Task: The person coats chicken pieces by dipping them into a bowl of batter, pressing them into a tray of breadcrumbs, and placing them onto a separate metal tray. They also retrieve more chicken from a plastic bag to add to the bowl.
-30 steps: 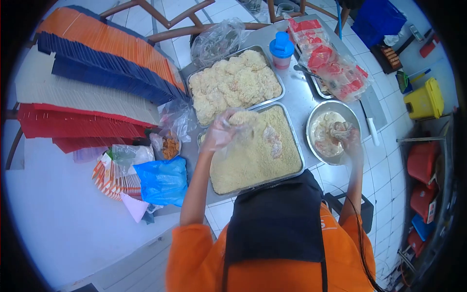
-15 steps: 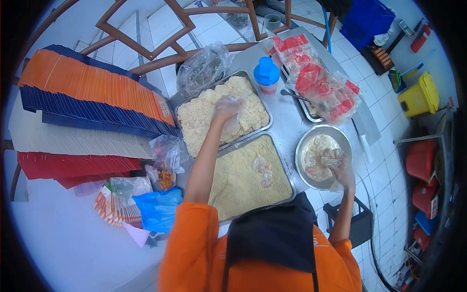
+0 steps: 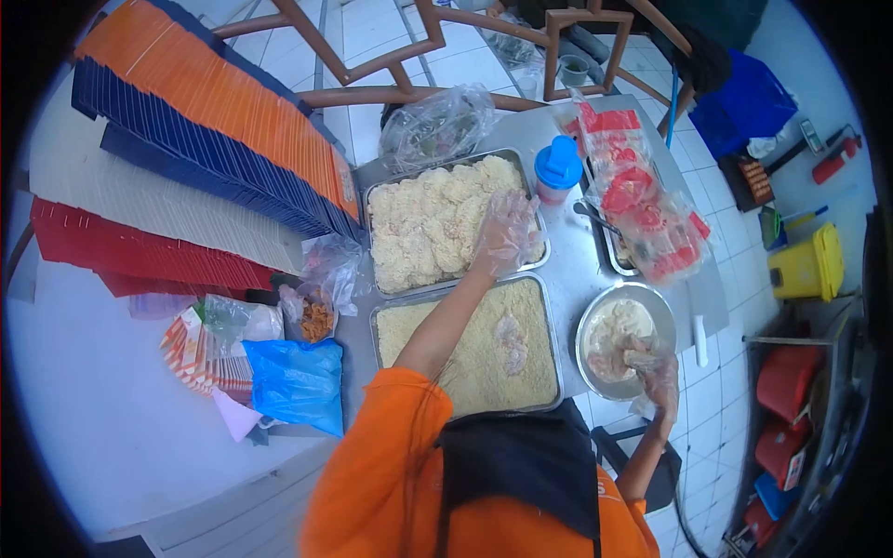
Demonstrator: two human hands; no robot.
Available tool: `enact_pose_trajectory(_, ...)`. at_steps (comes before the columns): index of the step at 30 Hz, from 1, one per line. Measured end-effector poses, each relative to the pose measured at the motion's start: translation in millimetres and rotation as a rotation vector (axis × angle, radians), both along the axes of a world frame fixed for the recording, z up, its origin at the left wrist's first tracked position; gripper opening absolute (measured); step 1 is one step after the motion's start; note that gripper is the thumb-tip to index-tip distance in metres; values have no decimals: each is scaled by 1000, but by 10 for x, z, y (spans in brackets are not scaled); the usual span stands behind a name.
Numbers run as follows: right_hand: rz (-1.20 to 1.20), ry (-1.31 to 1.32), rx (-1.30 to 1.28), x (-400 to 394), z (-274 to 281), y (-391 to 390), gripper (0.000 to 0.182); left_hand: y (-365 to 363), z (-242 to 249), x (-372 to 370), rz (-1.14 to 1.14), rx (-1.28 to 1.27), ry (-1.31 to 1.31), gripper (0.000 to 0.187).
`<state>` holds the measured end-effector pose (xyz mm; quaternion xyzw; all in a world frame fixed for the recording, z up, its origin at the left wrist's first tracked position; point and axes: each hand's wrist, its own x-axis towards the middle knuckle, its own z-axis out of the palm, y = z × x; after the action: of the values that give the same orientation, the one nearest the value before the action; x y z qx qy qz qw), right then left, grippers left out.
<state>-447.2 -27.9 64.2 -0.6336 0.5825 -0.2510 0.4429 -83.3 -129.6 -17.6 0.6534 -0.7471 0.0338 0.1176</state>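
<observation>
My left hand (image 3: 505, 234), in a clear plastic glove, lies over the right side of a metal tray (image 3: 370, 244) of crumb-coated pieces (image 3: 433, 219). Its fingers are stretched out on the pieces. Below is a second tray (image 3: 560, 358) of fine crumbs (image 3: 433, 349), where one pale, partly coated piece of meat (image 3: 511, 344) lies. At the right, my gloved right hand (image 3: 657, 372) reaches into a steel bowl (image 3: 581, 339) of whitish batter (image 3: 621, 316) with pinkish meat in it. Its fingers are curled round a battered piece, partly hidden by the glove.
Beyond the trays stand a blue-lidded shaker (image 3: 558, 166) and a clear plastic bag (image 3: 437, 126). Red-printed packaging (image 3: 633, 191) covers another tray at the right, near a white-handled knife (image 3: 699, 341). Stacked folded cartons (image 3: 219, 112) and a blue bag (image 3: 296, 383) fill the left.
My left hand has moved right across the coated pieces, to the tray's right side. My right hand stays in the bowl. The whole view has shifted and turned slightly.
</observation>
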Motion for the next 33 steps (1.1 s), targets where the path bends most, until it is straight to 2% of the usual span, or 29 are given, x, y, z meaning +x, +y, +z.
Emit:
enact_pose_trajectory(5, -94, -72, 121, -109, -14, 56, 32, 65, 153, -17, 26, 59, 21, 67)
enact_pose_trajectory(7, -2, 26, -17, -51, 147, 81, 34, 321, 439, 49, 24, -88, 124, 60)
enact_pose_trajectory(10, 32, 8, 64, 134, 382, 114, 36, 879, 745, 340, 23, -290, 272, 50)
enact_pose_trajectory(12, 44, 35, 135, 319, 500, 124, 35, 1496, 367, 775, 46, -86, 573, 42)
enact_pose_trajectory(14, 306, 135, 16, 615, 648, 169, 30, 2071, 279, 1025, 83, 12, 486, 38)
enact_pose_trajectory(16, 502, -2, -56, 967, 767, 250, 25, 2696, -233, 1039, 214, -62, 839, 47)
enact_pose_trajectory(17, 573, -32, -9, 1125, 690, 272, 24, 2925, -318, 949, 215, -62, 840, 47)
enact_pose_trajectory(19, 762, -41, 10, 1467, 611, 322, 24, 3274, -420, 755, 429, 64, 379, 58)
enact_pose_trajectory(20, 882, -23, -23, 1662, 623, 337, 24, 3336, -437, 684, 429, 63, 382, 58)
enact_pose_trajectory(22, 1057, -53, 158, 2036, 299, 369, 25, 3414, -436, 537, 515, 73, 461, 75)
enact_pose_trajectory(23, 1121, 88, 135, 2235, 146, 408, 27, 3437, -411, 478, 514, 76, 463, 75)
enact_pose_trajectory(24, 1181, 230, 111, 2383, -48, 426, 29, 3452, -366, 420, 537, 113, 443, 88)
enact_pose_trajectory(25, 1179, 232, 114, 2468, -459, 419, 29, 3467, -314, 378, 559, 151, 424, 101)
enact_pose_trajectory(26, 1206, 249, -138, 2551, -950, 405, 32, 3475, -247, 355, 557, 151, 427, 101)
enact_pose_trajectory(27, 1221, 266, -392, 2587, -1194, 357, 34, 3474, -177, 334, 528, 199, 387, 112)
enact_pose_trajectory(28, 1222, 271, -391, 2584, -1169, 286, 34, 3476, -152, 309, 500, 247, 347, 124)
enact_pose_trajectory(30, 946, -48, -358, 2548, -1077, 131, 35, 3460, -187, 238, 488, 269, 293, 127)
enact_pose_trajectory(32, 863, -26, -164, 2449, -674, -47, 32, 3444, -198, 250, 470, 297, 229, 129)
enact_pose_trajectory(33, 809, -52, -122, 2329, -423, -76, 31, 3423, -192, 272, 454, 353, 293, 125)
